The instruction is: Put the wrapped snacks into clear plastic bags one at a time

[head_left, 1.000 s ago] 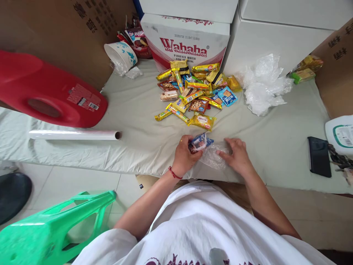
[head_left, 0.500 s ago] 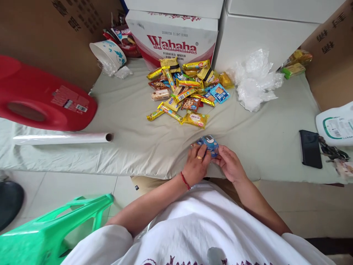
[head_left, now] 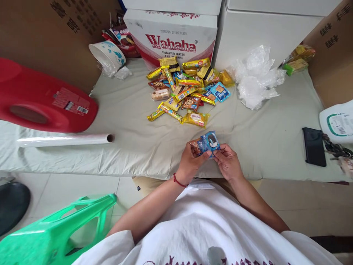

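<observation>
Near the table's front edge I hold a small bundle of snack packets. A blue snack packet (head_left: 211,141) with a dark and white picture faces up, and a brown snack packet (head_left: 195,146) shows at its left. My left hand (head_left: 191,162) is closed around the left side, its thumb across the lower part of the blue packet. My right hand (head_left: 228,162) pinches the blue packet's lower right corner between thumb and fingers. Beyond them lies a heap of wrapped snacks (head_left: 190,94), mostly yellow, with a yellow cake packet (head_left: 196,118) nearest my hands.
Crumpled clear plastic (head_left: 256,79) lies right of the heap. A white wrap roll (head_left: 66,140) and red jug (head_left: 49,99) are at left, by a paper cup (head_left: 107,54). A phone (head_left: 313,147) lies right. Behind stands a Wahaha carton (head_left: 173,40); a green stool (head_left: 63,224) is below.
My left hand has turned from lying over the packets to gripping their left side, thumb on top. The packets are tilted up and more of their fronts shows.
</observation>
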Action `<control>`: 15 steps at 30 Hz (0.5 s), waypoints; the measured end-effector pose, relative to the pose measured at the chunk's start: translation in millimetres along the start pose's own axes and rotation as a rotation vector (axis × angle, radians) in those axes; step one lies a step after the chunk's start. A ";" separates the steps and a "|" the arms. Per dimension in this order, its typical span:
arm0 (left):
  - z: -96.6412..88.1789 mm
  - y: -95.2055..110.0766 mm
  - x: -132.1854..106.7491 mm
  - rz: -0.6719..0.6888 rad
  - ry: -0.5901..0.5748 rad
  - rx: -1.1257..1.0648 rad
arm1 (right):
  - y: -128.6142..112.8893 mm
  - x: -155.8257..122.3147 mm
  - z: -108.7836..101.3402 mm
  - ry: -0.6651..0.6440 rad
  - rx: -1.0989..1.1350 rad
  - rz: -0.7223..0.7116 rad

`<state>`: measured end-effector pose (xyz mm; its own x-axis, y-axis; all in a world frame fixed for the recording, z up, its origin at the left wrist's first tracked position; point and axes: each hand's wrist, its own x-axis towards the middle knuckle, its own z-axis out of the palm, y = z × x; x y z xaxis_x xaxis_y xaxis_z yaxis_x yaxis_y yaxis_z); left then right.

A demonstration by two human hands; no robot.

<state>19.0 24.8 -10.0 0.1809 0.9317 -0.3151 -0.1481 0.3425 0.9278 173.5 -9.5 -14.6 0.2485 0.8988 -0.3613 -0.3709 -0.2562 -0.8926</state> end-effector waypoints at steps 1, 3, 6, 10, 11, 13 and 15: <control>4.8 1.2 3.3 -0.012 -0.015 -0.029 | -1.3 -1.2 -0.7 -0.004 -0.037 -0.005; 14.2 2.6 9.4 -0.003 -0.036 -0.047 | -5.4 -3.6 -4.2 0.005 -0.099 -0.005; 27.4 4.1 16.5 0.018 -0.144 -0.004 | -15.1 -5.5 -17.9 0.006 -0.160 0.026; 27.7 9.5 21.6 0.070 -0.201 0.228 | -43.2 13.0 -71.1 0.191 -0.189 -0.126; 20.6 11.4 21.9 0.117 -0.166 0.306 | -55.6 24.7 -92.7 0.301 -0.174 -0.207; -4.2 14.4 21.1 0.237 -0.074 0.443 | -87.0 57.3 -141.1 0.550 -0.166 -0.378; -39.9 15.2 17.5 0.365 0.055 0.605 | -122.2 98.5 -186.4 0.766 -0.350 -0.452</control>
<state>-18.8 51.1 -9.5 0.1708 0.9844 0.0422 0.3789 -0.1052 0.9195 410.1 44.1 8.7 0.8669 0.4935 0.0702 0.1616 -0.1449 -0.9762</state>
